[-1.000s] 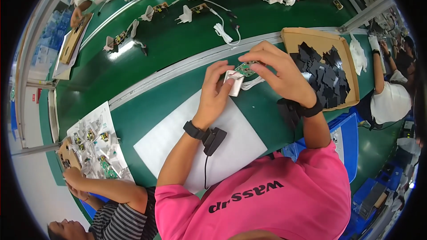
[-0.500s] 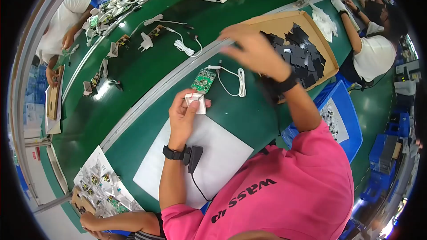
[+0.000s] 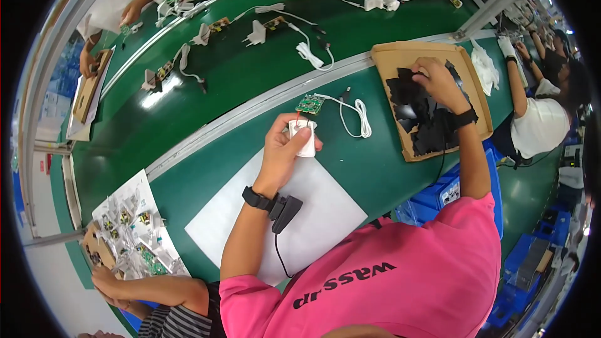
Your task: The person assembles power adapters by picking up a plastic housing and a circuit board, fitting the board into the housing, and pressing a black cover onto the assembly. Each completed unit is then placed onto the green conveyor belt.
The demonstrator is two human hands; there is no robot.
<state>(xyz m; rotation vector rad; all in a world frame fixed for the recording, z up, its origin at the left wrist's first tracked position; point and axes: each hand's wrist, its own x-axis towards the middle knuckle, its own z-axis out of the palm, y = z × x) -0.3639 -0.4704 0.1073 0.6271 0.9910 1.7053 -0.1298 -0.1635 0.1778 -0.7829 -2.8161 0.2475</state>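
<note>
My left hand (image 3: 285, 150) is closed around a white plastic charger housing (image 3: 304, 140), thumb across its front. A red wire runs from the housing to a small green circuit board (image 3: 309, 104) just beyond it. From the board a white cable (image 3: 362, 120) leads right and lies coiled on the green table. My right hand (image 3: 441, 84) reaches over a shallow cardboard box (image 3: 383, 56) of black flat pieces (image 3: 432, 133). Its fingertips pinch a dark flat piece (image 3: 410, 87) at the far side of the pile.
A white sheet (image 3: 216, 213) lies under my left forearm. Beyond a metal rail (image 3: 250, 111), charger parts with cables (image 3: 274, 24) rest on a green belt. Left stands a board of housings and circuit boards (image 3: 141, 231) beside a co-worker's arm (image 3: 156, 291). Blue bins (image 3: 438, 194) stand at right.
My right hand has swung right, from above the table to the black pieces in the box. The left hand still holds the housing; the whole view has shifted.
</note>
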